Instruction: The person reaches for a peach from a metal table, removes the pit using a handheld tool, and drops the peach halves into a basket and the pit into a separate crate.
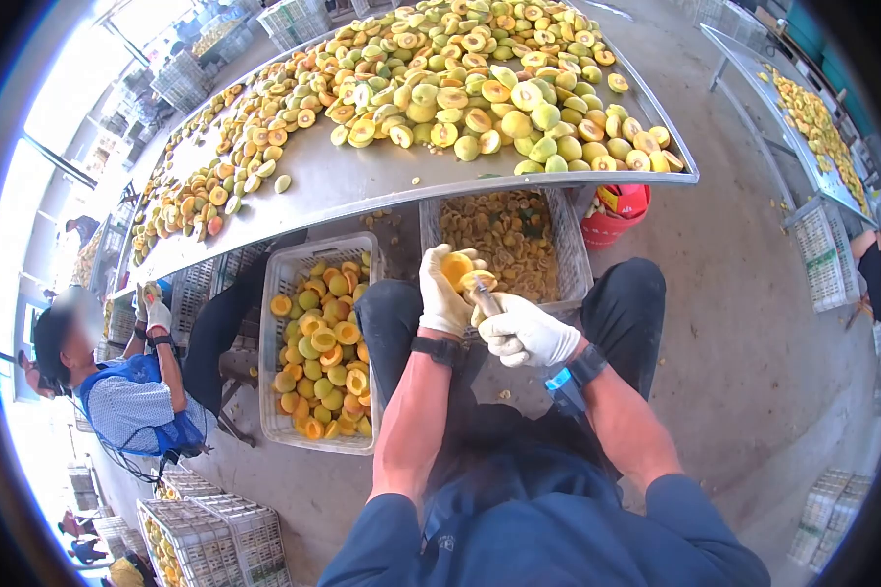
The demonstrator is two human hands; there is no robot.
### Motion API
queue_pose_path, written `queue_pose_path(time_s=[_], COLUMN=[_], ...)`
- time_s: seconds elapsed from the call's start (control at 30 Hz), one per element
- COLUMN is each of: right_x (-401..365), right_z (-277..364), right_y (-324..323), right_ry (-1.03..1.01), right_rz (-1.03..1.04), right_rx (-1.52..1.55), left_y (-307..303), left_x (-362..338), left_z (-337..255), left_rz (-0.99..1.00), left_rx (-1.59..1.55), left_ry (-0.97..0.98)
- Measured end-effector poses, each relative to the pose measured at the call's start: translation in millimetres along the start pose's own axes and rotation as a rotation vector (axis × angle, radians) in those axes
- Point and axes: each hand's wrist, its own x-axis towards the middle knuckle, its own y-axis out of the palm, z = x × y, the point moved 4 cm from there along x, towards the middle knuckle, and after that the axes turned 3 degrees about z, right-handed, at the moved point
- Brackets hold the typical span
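Observation:
My left hand (444,291), in a white glove, is closed around a halved yellow fruit (456,267) with its hollow facing up. My right hand (529,331), gloved as well, grips a small metal tool (484,297). The tool's tip touches a second fruit half (478,281), close to the fingers of my left hand. Both hands are above the near edge of a crate of pits and scraps (573,245), between my knees. To the left stands a white crate (270,391) of halved fruit.
A metal table (362,186) heaped with halved fruit spans the front. Beneath its right end is a red bucket (612,230). A co-worker (132,406) sits at the left. Stacked crates (215,538) stand lower left; another fruit table (754,73) is at the right.

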Motion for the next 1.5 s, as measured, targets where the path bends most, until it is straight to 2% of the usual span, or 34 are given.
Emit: queue_pose_path(time_s=[0.03, 0.07, 0.1, 0.17, 0.2, 0.23, 0.37, 0.43, 0.5, 0.53, 0.57, 0.6, 0.63, 0.7, 0.77, 0.8, 0.83, 0.87, 0.9, 0.97, 1.03, 1.07, 1.17, 1.23, 1.3, 1.43, 1.5], right_x=[-2, -1, -3, -8, -12, -8, -6, -5, 2, 2, 2, 8, 12, 16, 16, 16, 16, 16, 16, 16, 20, 21, 32, 36, 39, 34, 33], right_z=[4, 11, 22, 46, 58, 63, 75, 82, 85, 88, 90, 89, 85, 81, 80, 79, 76, 75, 75, 73, 68, 67, 62, 63, 60, 64, 64], right_y=[0, -4, -7, -7, -7, -16, -44, -44, -46, -42, -40, -51, -65, -78, -77, -76, -77, -75, -71, -71, -69, -63, -59, -54, -59, -55, -61], right_ry=[-0.058, -0.092, -0.119, -0.2, -0.175, -0.255, -0.242, -0.209, -0.201, -0.138, -0.077, -0.128, -0.132, -0.263, -0.316, -0.238, -0.156, -0.184, -0.186, -0.183, -0.099, -0.077, 0.038, 0.095, 0.119, 0.05, 0.064], right_rz=[0.009, -0.038, -0.076, -0.253, -0.402, -0.493, -0.491, -0.547, -0.516, -0.512, -0.51, -0.493, -0.486, -0.45, -0.452, -0.446, -0.442, -0.427, -0.397, -0.394, -0.407, -0.387, -0.353, -0.354, -0.345, -0.348, -0.372], right_rx=[0.015, -0.005, -0.059, -0.278, -0.506, -0.668, -0.601, -0.656, -0.696, -0.851, -1.003, -1.179, -1.175, -1.489, -1.556, -1.607, -1.657, -1.677, -1.67, -1.769, -1.873, -1.869, -1.849, -1.833, -1.824, -1.806, -1.782], left_y=[-14, -24, -24, -29, -24, -19, 14, 34, 45, 42, 28, 10, -7, -46, -85, -99, -113, -131, -143, -153, -119, -101, -47, -37, -18, -1, 13], left_x=[11, 23, 21, 28, 24, 20, -9, -35, -69, -80, -85, -86, -86, -83, -80, -80, -79, -76, -75, -50, -32, -23, 26, 76, 112, 168, 186], left_z=[1, 1, -2, -1, -2, -4, -35, -66, -105, -123, -139, -153, -168, -192, -215, -224, -236, -245, -248, -256, -250, -244, -239, -244, -255, -280, -288], left_rz=[-0.08, -0.085, 0.007, 0.077, -0.093, -0.059, -0.004, -0.018, -0.025, 0.001, -0.057, -0.09, -0.274, -0.51, -0.682, -0.788, -0.912, -1.082, -1.232, -1.096, -0.87, -0.776, -0.592, -0.515, -0.56, -0.61, -0.715], left_rx=[-0.118, -0.06, -0.023, 0.004, 0.125, 0.153, 0.318, 0.434, 0.601, 0.686, 0.847, 0.944, 1.298, 1.611, 1.698, 1.742, 1.821, 1.809, 1.781, 1.901, 1.9, 1.869, 1.924, 1.835, 1.848, 1.953, 1.969], left_ry=[-0.015, 0.004, 0.039, 0.052, 0.136, 0.188, 0.443, 0.517, 0.54, 0.619, 0.599, 0.575, 0.717, 0.707, 0.657, 0.661, 0.519, 0.448, 0.48, 0.561, 0.58, 0.73, 0.658, 0.593, 0.701, 0.746, 0.819])
